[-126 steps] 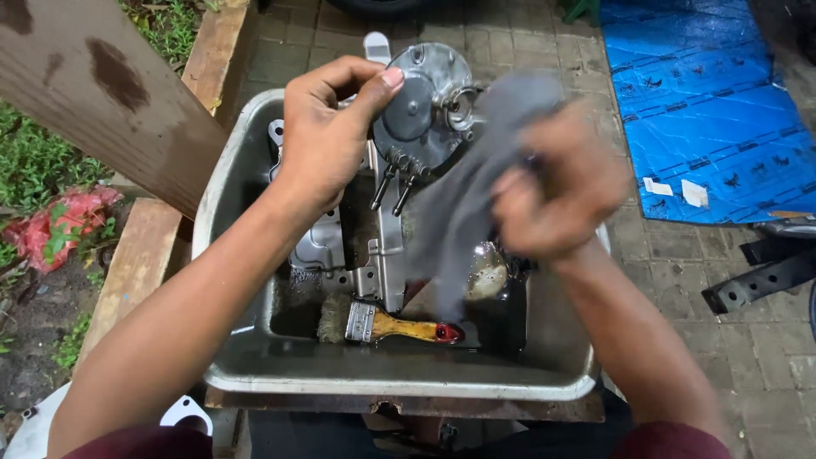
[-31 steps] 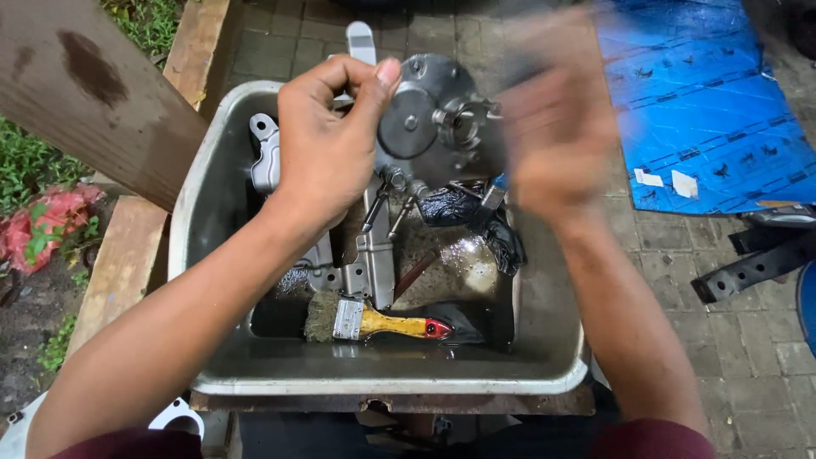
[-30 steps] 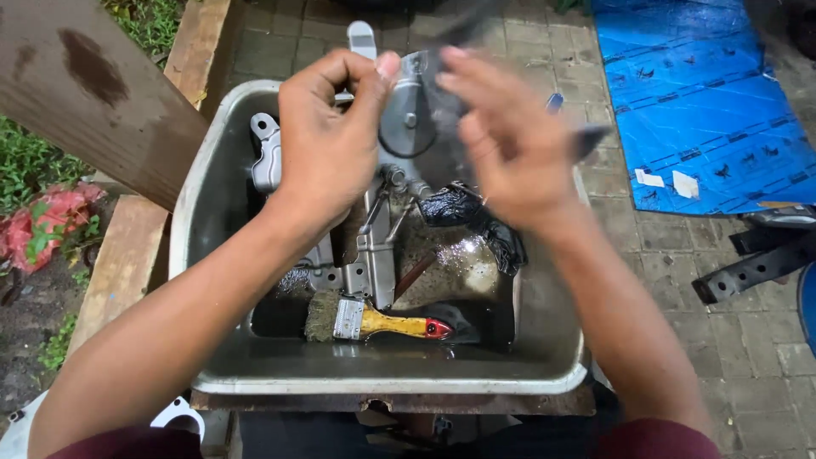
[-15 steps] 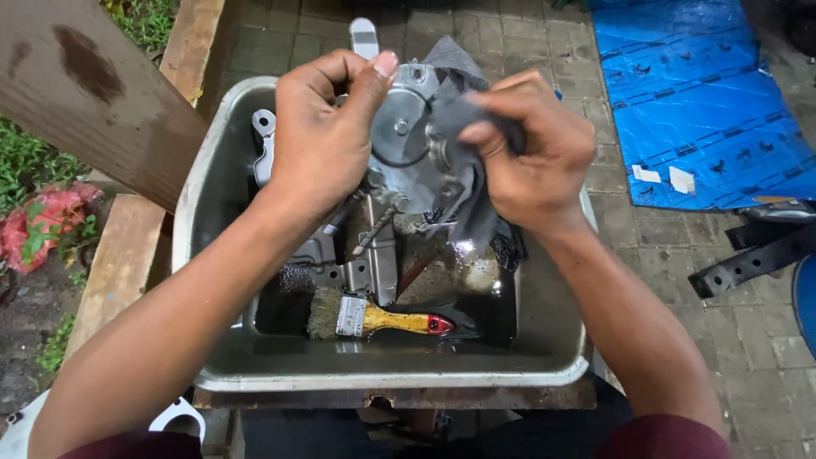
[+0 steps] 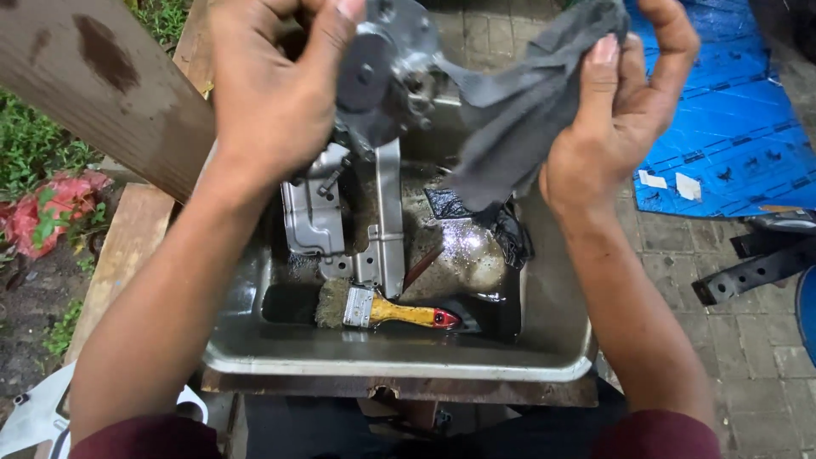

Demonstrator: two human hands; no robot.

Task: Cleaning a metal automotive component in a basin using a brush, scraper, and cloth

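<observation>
Round grey metal machine part (image 5: 387, 76) raised above grey metal tub (image 5: 552, 340)
Left hand (image 5: 272, 93) grip clamped on part; right hand (image 5: 620, 119) grip half-closed around crumpled grey cloth (image 5: 518, 119), touching part

Outdoor repair spot, a yard workshop. Shown by grey paving bricks (image 5: 748, 357) underfoot, grass (image 5: 34, 144) and soil at the edge, a blue tarpaulin (image 5: 731, 127) spread on the ground, loose dark metal brackets (image 5: 748, 272), and a metal wash tray (image 5: 408, 361) holding dirty fluid, machine parts and a yellow-handled paintbrush (image 5: 382, 310).
</observation>
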